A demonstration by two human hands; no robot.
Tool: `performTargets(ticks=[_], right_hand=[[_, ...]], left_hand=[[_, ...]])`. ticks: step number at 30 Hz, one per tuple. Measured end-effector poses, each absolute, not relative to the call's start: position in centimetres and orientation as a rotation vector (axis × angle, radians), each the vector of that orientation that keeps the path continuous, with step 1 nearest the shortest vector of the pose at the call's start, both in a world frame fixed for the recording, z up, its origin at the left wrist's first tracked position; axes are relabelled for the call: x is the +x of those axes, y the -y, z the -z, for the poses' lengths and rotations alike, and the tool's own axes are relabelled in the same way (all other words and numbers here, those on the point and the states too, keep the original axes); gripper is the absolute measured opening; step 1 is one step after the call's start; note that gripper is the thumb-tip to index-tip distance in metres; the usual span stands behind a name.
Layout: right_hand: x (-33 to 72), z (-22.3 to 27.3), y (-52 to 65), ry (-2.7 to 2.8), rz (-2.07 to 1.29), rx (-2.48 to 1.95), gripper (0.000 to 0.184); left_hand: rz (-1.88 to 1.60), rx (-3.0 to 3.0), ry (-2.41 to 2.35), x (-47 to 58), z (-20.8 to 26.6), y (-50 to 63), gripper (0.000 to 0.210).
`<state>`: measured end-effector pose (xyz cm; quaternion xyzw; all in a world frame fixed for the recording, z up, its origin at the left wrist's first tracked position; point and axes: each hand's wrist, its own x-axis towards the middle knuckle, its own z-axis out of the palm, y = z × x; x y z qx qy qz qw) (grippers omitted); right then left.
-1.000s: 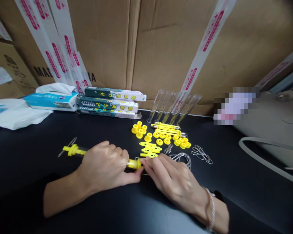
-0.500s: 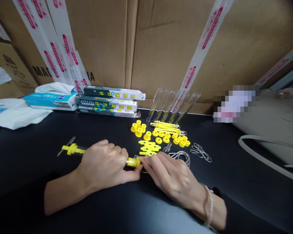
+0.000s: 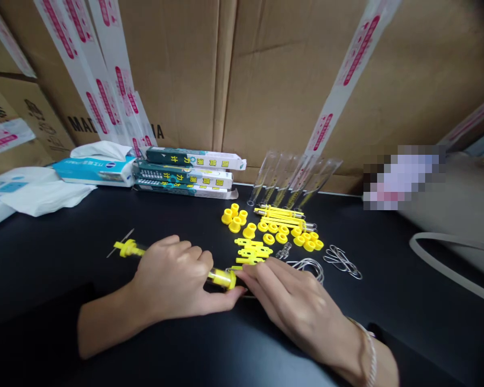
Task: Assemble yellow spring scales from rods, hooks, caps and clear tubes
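My left hand (image 3: 171, 279) is closed around the clear tube of a spring scale (image 3: 221, 278), hiding its middle. Yellow end pieces stick out on both sides of the fist, and the left thumb lies along the right end. Right there, the fingertips of my right hand (image 3: 296, 298) are pinched on a bent metal wire (image 3: 249, 296), mostly hidden, which looks like a hook. A thin metal piece (image 3: 121, 243) crosses the scale's left end; whether it is attached, I cannot tell. Just beyond my right fingers lie flat yellow plastic strips (image 3: 254, 251) with holes.
Behind the hands lie yellow flanged caps (image 3: 249, 231), yellow rings (image 3: 281, 237), small springs (image 3: 284, 250), wire hooks (image 3: 342, 262) and yellow rods (image 3: 282, 212). Clear tubes (image 3: 294, 180) lean on a cardboard box (image 3: 177, 70). Stacked cartons (image 3: 185, 174) and a tissue pack (image 3: 94, 169) stand left.
The whole view has shifted, so everything sits a little further right and lower. Both hands keep the same hold, with the right wrist now nearer the lower right edge.
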<state>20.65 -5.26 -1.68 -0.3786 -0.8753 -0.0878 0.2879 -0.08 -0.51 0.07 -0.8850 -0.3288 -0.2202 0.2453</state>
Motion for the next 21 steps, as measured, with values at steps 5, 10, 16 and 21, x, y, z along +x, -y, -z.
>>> performTargets(ticks=[5, 10, 16, 21], right_hand=[[20.66, 1.42, 5.57, 2.344, 0.084, -1.038, 0.014], [20.77, 1.34, 5.55, 2.251, -0.101, -1.086, 0.012], [20.95, 1.79, 5.59, 2.229, -0.231, -1.142, 0.012], [20.92, 1.49, 5.49, 2.282, -0.007, -1.063, 0.016]], left_hand=[[0.645, -2.383, 0.867, 0.01, -0.02, 0.53, 0.042], [0.630, -2.393, 0.866, -0.12, 0.08, 0.29, 0.037], [0.640, -2.399, 0.849, -0.27, 0.02, 0.27, 0.033], [0.683, -2.435, 0.829, -0.05, -0.23, 0.28, 0.041]])
